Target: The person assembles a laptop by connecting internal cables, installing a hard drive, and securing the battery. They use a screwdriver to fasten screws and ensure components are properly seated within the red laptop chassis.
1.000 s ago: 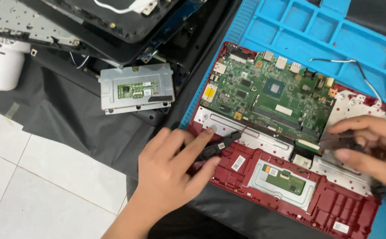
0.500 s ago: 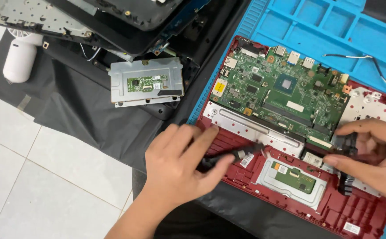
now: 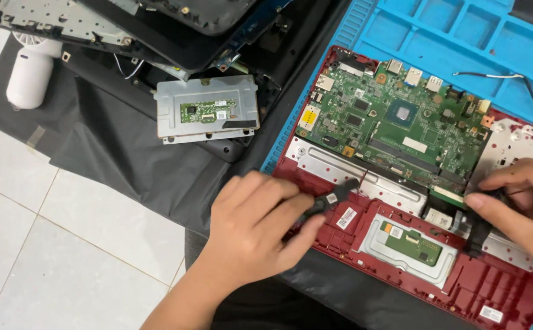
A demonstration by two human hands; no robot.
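though cropped, right hand [image 3: 523, 205] — grips black part [image 3: 479, 229].

Two bare hands [image 3: 251, 229], sleeveless forearms

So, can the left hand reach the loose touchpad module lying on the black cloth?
Probably yes. The left hand holds a small black part, but the grey touchpad module lies uncovered on the black cloth, with nothing between them.

Red laptop shell [image 3: 492, 287], green circuit board [image 3: 401, 131], blue mat [image 3: 462, 36], white tiled floor [image 3: 46, 269].
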